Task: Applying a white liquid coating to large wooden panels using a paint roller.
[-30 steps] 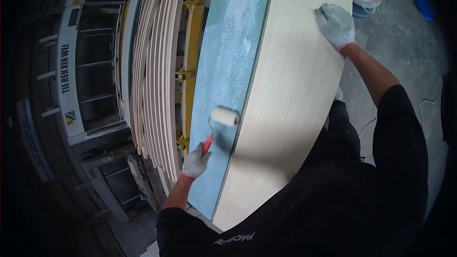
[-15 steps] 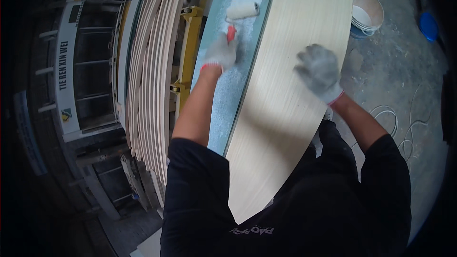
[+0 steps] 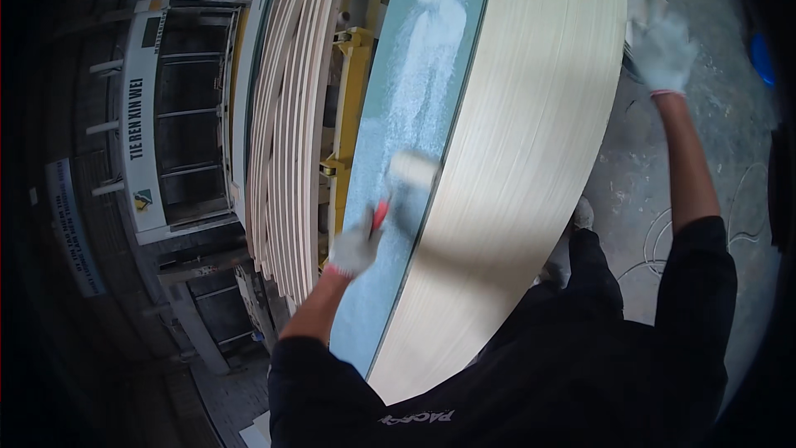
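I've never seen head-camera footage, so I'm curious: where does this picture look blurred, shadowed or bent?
In the head view, the right hand is clearly blurred, the roller more mildly; in the head view, a soft shadow crosses the lower part of the pale board; also in the head view, the stacked planks look bowed, likely fisheye distortion, and the rim darkens.

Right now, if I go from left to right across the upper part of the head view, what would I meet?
White beam → stacked pale boards → yellow frame → blue-green panel → pale wood-grained panel → right hand → blue object.
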Motion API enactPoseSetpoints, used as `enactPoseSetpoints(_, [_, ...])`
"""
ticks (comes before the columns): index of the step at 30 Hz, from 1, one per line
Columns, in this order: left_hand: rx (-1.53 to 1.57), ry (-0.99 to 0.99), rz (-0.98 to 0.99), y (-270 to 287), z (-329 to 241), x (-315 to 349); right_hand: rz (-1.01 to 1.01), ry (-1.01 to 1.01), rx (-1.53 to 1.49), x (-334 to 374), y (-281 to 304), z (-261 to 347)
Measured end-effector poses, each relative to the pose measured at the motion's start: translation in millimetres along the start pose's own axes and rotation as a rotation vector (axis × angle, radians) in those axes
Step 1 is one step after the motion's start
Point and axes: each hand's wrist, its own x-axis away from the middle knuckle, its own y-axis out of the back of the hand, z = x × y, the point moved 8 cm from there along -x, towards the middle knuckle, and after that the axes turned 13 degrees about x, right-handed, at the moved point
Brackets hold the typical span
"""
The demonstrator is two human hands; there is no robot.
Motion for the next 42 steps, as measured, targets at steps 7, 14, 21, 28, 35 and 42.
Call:
enactPoseSetpoints(7, [0.246,-0.18,-0.334,168,-182,-241,-0.067,0.498,-0.557,110,75,142])
enactPoseSetpoints(14, [0.181,-0.063,-0.2,77,-110,-163,0.006,0.481,-0.599,155,46,145])
enactPoseSetpoints(21, [-0.112,0.118,0.029,-64,125,114,-0.032,0.545,-0.534,168,58,150])
enactPoseSetpoints(28, [0.074,0.038,-0.071,-58,93,69,-0.17,0.581,-0.691,269,95,174])
enactPoseSetpoints(35, [0.325,-0.141,-0.358,1,33,-34,-0.017,0.67,-0.704,453,166,230])
enactPoseSetpoints(42, [0.203,-0.061,-0.142,-173,187,173,-0.03,0.629,-0.355,511,167,237])
